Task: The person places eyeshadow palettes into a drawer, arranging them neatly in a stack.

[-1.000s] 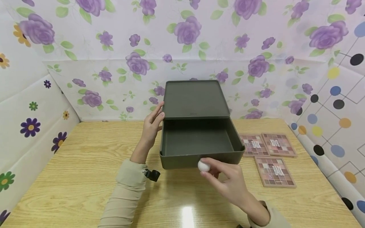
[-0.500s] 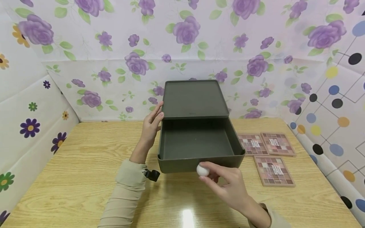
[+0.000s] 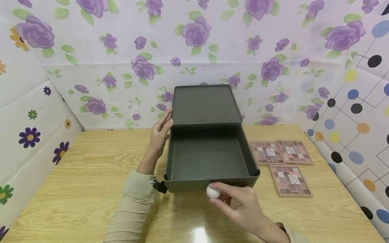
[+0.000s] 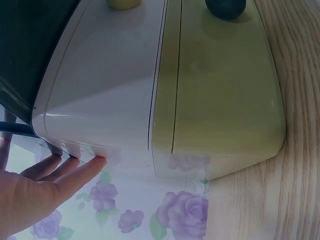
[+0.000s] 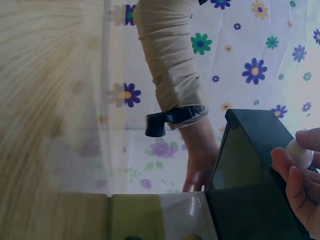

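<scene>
A dark green drawer [image 3: 209, 158] juts out of the front of a small drawer cabinet [image 3: 206, 104], its inside bare. My right hand [image 3: 243, 207] pinches the drawer's round white knob [image 3: 213, 192] between thumb and fingers. My left hand [image 3: 158, 136] rests along the cabinet's left side near the top, fingers extended. Below the green drawer, the left wrist view shows a white drawer [image 4: 100, 80] with a yellow knob [image 4: 123, 3] and a yellow-green drawer [image 4: 225, 90] with a dark knob [image 4: 226, 7], both pushed in.
Three eyeshadow palettes, one at the left [image 3: 265, 153], one behind [image 3: 294, 152] and one in front [image 3: 290, 181], lie right of the cabinet on the wooden table [image 3: 91, 189]. Floral sheeting [image 3: 121, 91] hangs behind, and dotted sheeting [image 3: 355, 131] stands at the right.
My right hand has drawn the green drawer further out toward me by its white knob. The left hand has kept its place on the cabinet's side.
</scene>
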{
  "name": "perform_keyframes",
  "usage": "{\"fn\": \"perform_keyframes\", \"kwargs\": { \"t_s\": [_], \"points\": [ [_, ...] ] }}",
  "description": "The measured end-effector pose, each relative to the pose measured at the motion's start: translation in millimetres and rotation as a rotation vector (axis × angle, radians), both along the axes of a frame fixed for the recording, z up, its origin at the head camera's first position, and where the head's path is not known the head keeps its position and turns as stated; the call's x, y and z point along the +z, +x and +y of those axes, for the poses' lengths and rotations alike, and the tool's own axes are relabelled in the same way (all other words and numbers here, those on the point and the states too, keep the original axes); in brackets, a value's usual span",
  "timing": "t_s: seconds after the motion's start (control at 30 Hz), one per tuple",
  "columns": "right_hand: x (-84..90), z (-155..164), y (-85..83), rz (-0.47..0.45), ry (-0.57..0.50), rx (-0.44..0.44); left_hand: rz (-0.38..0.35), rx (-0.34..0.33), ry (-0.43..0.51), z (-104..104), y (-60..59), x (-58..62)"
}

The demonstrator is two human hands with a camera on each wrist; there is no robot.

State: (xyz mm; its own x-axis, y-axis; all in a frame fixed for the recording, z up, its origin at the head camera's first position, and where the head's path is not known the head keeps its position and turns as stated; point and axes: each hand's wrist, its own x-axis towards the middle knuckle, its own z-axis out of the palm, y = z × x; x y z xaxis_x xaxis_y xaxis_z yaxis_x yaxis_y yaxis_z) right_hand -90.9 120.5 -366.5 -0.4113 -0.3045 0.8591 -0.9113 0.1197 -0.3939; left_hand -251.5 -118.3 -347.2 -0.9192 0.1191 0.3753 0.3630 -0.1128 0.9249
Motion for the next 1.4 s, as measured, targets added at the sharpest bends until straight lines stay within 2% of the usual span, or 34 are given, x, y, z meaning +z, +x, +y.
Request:
{"fn": "perform_keyframes", "kwargs": {
  "t_s": [0.43,0.67,0.9,1.2,1.3,1.4],
  "points": [
    [-8.4,6.8,0.2,0.02,0.05,0.072,0.002,0.038,-0.023,-0.6,0.6,3.6],
    [-7.7,32.6,2.5,-0.029,0.029,0.055,0.0,0.052,-0.036,-2.5,0.8,4.1],
    [2.3,61.7,3.7,0.0,0.038,0.063,-0.008,0.045,-0.038,-2.0,1.9,2.5],
    [12.4,99.1,-0.7,-0.027,0.13,0.001,-0.002,0.044,-0.045,0.2,2.1,1.0],
    [9.4,114.6,-6.2,-0.041,0.165,-0.032,-0.002,0.044,-0.046,0.8,1.9,0.9],
    [-0.7,135.6,-15.0,-0.082,0.225,-0.102,0.004,0.044,-0.04,1.7,1.1,1.1]
  ]
}}
